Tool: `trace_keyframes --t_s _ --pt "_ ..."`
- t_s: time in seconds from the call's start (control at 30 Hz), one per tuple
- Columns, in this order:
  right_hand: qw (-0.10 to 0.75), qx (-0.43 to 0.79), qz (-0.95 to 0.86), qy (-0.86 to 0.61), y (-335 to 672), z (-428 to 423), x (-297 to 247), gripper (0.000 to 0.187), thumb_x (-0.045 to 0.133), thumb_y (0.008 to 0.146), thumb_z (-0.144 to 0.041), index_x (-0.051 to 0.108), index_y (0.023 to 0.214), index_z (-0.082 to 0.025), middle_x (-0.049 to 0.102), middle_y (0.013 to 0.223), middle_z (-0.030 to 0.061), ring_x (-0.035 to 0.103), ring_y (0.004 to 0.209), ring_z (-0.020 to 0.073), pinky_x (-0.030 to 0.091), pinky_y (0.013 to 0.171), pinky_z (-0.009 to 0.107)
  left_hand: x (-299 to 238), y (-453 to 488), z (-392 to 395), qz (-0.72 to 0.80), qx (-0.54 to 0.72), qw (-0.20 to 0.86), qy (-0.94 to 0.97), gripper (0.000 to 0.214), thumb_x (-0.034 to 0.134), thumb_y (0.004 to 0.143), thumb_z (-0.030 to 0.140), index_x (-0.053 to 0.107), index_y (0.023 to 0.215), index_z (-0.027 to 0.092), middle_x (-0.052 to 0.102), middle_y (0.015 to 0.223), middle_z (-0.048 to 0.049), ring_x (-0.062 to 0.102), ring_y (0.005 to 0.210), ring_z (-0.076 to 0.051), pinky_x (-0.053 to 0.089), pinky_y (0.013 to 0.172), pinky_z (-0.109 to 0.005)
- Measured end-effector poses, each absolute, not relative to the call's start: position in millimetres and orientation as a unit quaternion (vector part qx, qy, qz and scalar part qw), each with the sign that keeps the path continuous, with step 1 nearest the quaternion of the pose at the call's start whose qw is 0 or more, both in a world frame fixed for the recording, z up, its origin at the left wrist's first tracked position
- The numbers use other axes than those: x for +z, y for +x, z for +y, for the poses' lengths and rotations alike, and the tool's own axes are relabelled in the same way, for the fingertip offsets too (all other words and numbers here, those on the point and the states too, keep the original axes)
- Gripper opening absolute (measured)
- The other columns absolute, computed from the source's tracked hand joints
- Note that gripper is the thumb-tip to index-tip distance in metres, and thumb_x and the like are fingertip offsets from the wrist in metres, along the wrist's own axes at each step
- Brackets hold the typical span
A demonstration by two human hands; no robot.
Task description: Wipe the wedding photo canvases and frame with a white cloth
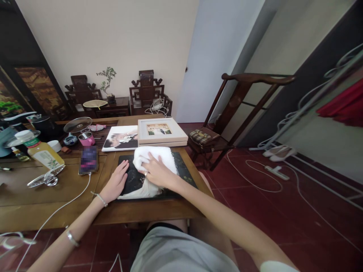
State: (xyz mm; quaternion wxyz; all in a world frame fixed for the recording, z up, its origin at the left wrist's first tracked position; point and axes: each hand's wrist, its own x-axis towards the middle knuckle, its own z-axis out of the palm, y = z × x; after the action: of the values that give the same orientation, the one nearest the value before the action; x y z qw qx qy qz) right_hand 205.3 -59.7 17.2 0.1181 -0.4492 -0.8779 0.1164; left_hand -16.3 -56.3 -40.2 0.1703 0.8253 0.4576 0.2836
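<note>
A dark photo panel (129, 172) lies flat near the table's front edge, with a pale dress-like shape along its lower part. My right hand (155, 170) presses a white cloth (167, 156) onto the panel, its fingers bunching the cloth's left side. Fingers outstretched, my left hand (117, 181) rests over the panel's left edge and holds nothing. Cloth and right hand hide much of the panel's middle. Just behind are a white box-like picture frame (181, 136) with a small photo in it and a second photo panel (106, 145), partly blurred out.
On the wooden table (70, 207), left of my hands, are a phone (87, 160) on a white cable, a pink mug (87, 139), a bottle of yellow liquid (45, 153) and a silver metal tool (48, 177). A wooden chair (235, 94) bearing a plaid bag (202, 136) stands right.
</note>
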Motion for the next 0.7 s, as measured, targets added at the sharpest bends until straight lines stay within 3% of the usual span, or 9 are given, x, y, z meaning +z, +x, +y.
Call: trace_keyframes --t_s 0.2,0.47,0.6,0.7 --pt "0.113 0.106 -0.905 -0.397 194 -72 16 0.033 0.043 0.088 -0.020 0.061 0.116 -0.022 0.031 0.150 0.0051 0.010 0.139 0.0377 0.018 0.098 0.074 -18 -9 -67 0.485 0.383 0.214 0.757 0.052 0.030 0.096 0.041 0.039 0.139 0.013 0.039 0.146 -0.0094 0.034 0.135 -0.019 0.021 0.115 -0.037" --pt "0.083 0.164 -0.957 -0.225 215 -144 24 0.035 0.051 0.079 -0.014 0.066 0.109 -0.023 0.035 0.148 0.0015 0.009 0.141 0.0311 0.010 0.109 0.063 -12 -8 -73 0.480 0.398 0.226 0.749 0.055 0.023 0.097 0.046 0.041 0.138 0.014 0.042 0.144 -0.0077 0.036 0.134 -0.019 0.022 0.115 -0.037" --pt "0.099 0.205 -0.939 -0.258 237 -148 26 0.043 0.049 0.080 -0.011 0.059 0.121 -0.022 0.041 0.144 0.0049 0.012 0.141 0.0268 0.009 0.111 0.058 -16 -5 -74 0.459 0.362 0.208 0.784 0.051 0.029 0.096 0.042 0.045 0.135 0.013 0.044 0.143 -0.0087 0.033 0.136 -0.020 0.024 0.114 -0.039" --pt "0.114 0.197 -0.916 -0.331 249 -130 20 0.039 0.045 0.082 -0.009 0.061 0.116 -0.020 0.042 0.143 0.0075 0.013 0.141 0.0271 0.010 0.111 0.057 -18 -3 -74 0.438 0.327 0.188 0.816 0.045 0.037 0.094 0.039 0.054 0.128 0.014 0.050 0.137 -0.0090 0.035 0.135 -0.022 0.029 0.112 -0.042"
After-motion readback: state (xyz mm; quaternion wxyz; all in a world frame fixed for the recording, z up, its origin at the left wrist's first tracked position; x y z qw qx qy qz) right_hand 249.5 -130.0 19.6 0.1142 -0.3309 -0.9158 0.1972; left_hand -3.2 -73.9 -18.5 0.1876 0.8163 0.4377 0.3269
